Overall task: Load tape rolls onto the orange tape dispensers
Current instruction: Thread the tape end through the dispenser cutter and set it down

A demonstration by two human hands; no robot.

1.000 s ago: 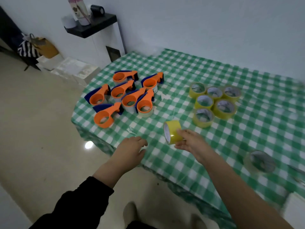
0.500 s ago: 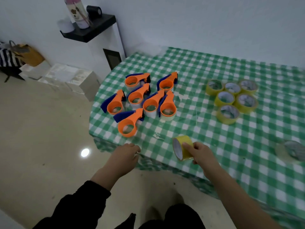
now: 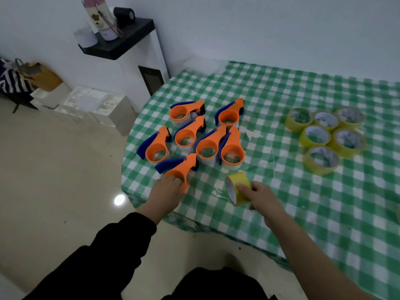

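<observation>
My right hand grips a yellow tape roll, held on edge just above the green checked tablecloth near the table's front edge. My left hand lies over the ring of the nearest orange tape dispenser, its fingers curled onto the ring. This dispenser has a blue handle pointing left. Behind it lie several more orange dispensers in a tight cluster; some carry pale tape. Several yellow rolls lie flat in a group at the right.
The table's rounded front-left edge drops to a pale floor. A white cabinet with a black top stands behind the table's left corner, with white boxes and bags beside it on the floor.
My left hand moved forward from the table edge onto the nearest dispenser's ring. My right hand keeps the yellow roll close to the front edge. The view has shifted left.
</observation>
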